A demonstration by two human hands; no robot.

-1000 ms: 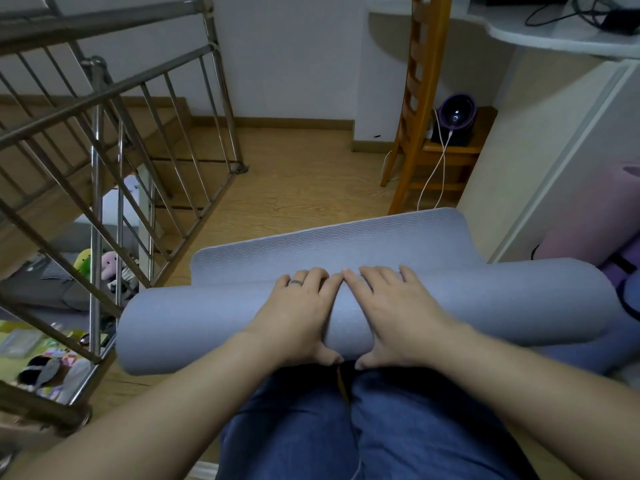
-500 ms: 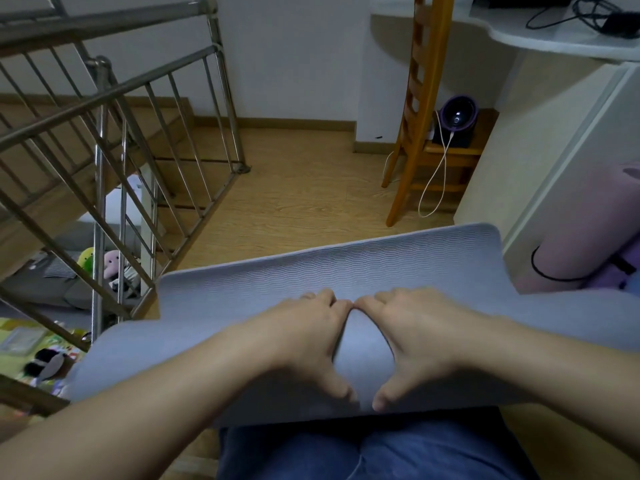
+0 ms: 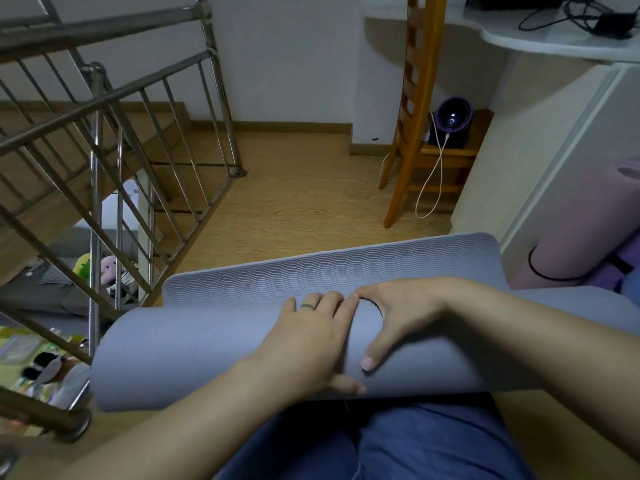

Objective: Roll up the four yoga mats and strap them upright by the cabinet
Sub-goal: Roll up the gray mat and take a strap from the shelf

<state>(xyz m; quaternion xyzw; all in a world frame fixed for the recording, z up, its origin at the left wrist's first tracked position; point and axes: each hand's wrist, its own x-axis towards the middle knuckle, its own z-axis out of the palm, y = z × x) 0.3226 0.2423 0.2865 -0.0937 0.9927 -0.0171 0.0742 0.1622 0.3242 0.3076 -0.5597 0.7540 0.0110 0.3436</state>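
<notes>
Grey mat roll (image 3: 194,351), left grip (image 3: 311,337) flat atop; right grip (image 3: 405,313) clasping it

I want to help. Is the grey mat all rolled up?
Not quite: the grey mat is mostly rolled, but its flat end lies spread beyond.

"What's lying on the wooden floor (image 3: 294,202)?"

"The grey-blue yoga mat (image 3: 207,355), its loose end flat toward twelve o'clock. A wooden ladder (image 3: 410,133) stands at one, a railing post (image 3: 221,98) at eleven, a pink rolled mat (image 3: 581,237) at three."
</notes>
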